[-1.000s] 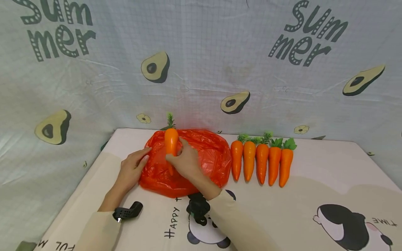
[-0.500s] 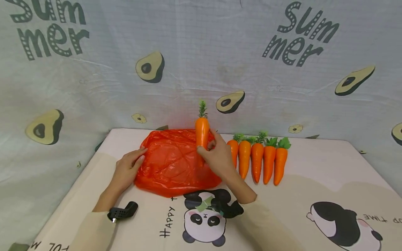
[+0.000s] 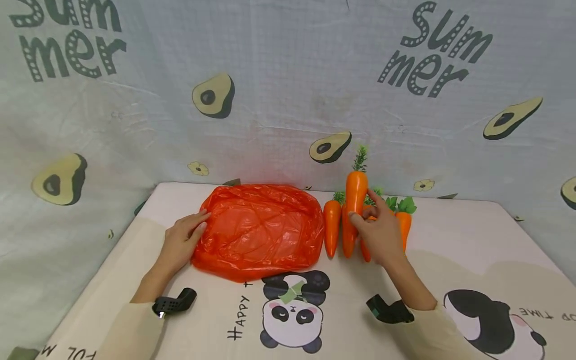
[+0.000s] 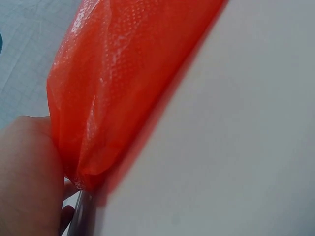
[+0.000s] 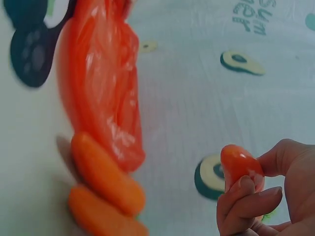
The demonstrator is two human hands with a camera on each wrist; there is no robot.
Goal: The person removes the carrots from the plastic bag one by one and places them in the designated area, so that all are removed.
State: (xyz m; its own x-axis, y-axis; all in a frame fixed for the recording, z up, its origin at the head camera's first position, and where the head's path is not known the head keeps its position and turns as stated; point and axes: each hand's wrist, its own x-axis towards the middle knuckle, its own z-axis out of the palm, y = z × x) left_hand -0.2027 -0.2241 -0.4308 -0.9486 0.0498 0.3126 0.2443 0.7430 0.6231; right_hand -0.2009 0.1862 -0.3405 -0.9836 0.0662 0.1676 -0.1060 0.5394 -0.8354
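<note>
My right hand (image 3: 383, 234) pinches an orange carrot (image 3: 356, 186) with a feathery green top, held upright above a row of carrots (image 3: 332, 229). The right wrist view shows the tip of this held carrot (image 5: 239, 161) between thumb and fingers. Part of the row is hidden behind that hand and carrot. A red plastic bag (image 3: 258, 237) lies left of the row, spread out low and wide. Against its left edge rests my left hand (image 3: 182, 241), fingers extended and touching the plastic. In the left wrist view the bag (image 4: 123, 73) partly covers the fingers.
A light tablecloth (image 3: 216, 312) with panda prints covers the table. Behind it hangs a pale backdrop (image 3: 279, 90) with avocado prints, close to the table's far edge. Black wrist cameras (image 3: 176, 303) sit on both wrists.
My right hand has carried the upright carrot from above the bag to the right, over the row of carrots. My left hand stays at the bag's left edge.
</note>
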